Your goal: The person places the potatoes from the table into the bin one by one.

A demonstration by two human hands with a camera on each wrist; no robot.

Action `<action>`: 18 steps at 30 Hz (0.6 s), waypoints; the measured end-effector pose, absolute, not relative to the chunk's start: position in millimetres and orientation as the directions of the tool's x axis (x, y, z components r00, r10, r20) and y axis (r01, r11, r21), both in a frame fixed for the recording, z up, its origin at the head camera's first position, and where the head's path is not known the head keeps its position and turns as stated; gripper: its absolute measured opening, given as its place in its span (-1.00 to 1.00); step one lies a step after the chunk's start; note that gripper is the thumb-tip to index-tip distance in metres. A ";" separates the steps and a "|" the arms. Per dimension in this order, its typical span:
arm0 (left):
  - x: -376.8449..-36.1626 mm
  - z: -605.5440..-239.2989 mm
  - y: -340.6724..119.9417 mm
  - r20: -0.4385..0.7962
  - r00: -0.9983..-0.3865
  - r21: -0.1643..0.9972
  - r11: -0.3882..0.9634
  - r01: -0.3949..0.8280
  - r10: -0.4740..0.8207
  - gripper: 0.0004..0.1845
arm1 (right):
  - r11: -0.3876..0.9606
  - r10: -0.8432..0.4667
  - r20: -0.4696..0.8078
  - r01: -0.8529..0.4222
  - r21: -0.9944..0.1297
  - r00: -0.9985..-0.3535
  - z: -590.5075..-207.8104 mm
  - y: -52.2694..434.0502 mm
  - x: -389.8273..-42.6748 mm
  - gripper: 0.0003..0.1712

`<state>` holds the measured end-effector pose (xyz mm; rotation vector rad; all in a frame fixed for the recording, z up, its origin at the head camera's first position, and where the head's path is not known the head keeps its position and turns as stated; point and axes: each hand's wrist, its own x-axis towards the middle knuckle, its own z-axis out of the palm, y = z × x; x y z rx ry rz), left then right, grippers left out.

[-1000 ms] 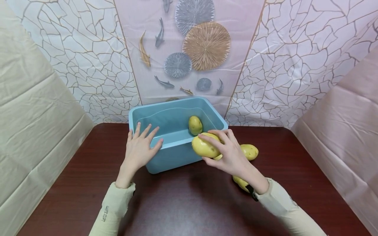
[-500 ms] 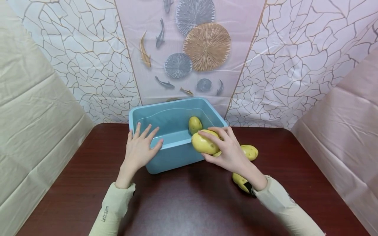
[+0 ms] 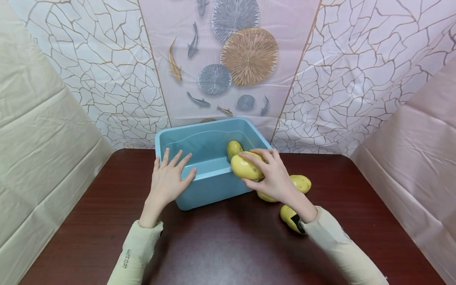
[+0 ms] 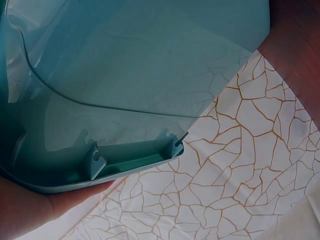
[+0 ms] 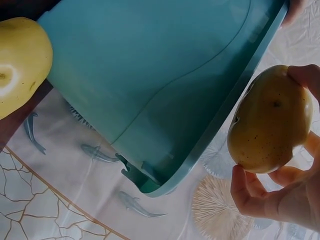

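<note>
Tabletop [image 3: 221, 245] of dark red-brown wood fills the lower half of the head view, enclosed by draped sheets: cracked-line pattern at 10 and 2 o'clock, a panel with fish and round discs at 12 o'clock.

Blue tub [image 3: 210, 190] stands at the centre of the tabletop toward 12 o'clock, open side up. One potato in the tub [image 3: 234, 149] lies against its inner wall on the 3 o'clock side.

Left hand [image 3: 169, 180] lies flat on the tub's near rim at the 9 o'clock side, fingers straight and spread, holding nothing. The left wrist view shows only the tub's rim and wall [image 4: 125, 90] close up.

Right hand [image 3: 272, 178] grips the held potato [image 3: 246, 167], fingers over its top and thumb beneath, at the tub's near rim on the 3 o'clock side. The right wrist view confirms fingers and thumb curled round it [image 5: 270, 117] beside the tub's edge.

Potatoes on the tabletop: one [image 3: 302, 183] at 3 o'clock from the right hand, one [image 3: 266, 196] partly hidden under the palm, one [image 3: 289, 217] touching the wrist at 5 o'clock.
</note>
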<state>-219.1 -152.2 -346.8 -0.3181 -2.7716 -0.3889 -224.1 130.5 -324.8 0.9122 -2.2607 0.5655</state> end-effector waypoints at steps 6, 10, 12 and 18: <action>-218.1 -346.7 -152.2 0.343 -0.923 0.230 0.938 0.260 0.172 -0.39 | 0.671 -0.451 0.683 -0.723 -0.165 -0.574 -324.1 130.4 -228.3 -0.33; -217.7 -346.5 -152.2 0.351 -0.921 0.231 0.937 0.261 0.170 -0.39 | 0.670 -0.449 0.691 -0.725 -0.158 -0.566 -323.3 129.5 -231.8 -0.34; -217.8 -346.5 -152.1 0.351 -0.921 0.231 0.937 0.261 0.170 -0.39 | 0.668 -0.449 0.698 -0.728 -0.152 -0.558 -323.1 129.0 -233.3 -0.34; -218.4 -346.6 -152.0 0.345 -0.923 0.231 0.938 0.259 0.170 -0.39 | 0.668 -0.443 0.708 -0.729 -0.149 -0.550 -323.1 128.7 -238.6 -0.34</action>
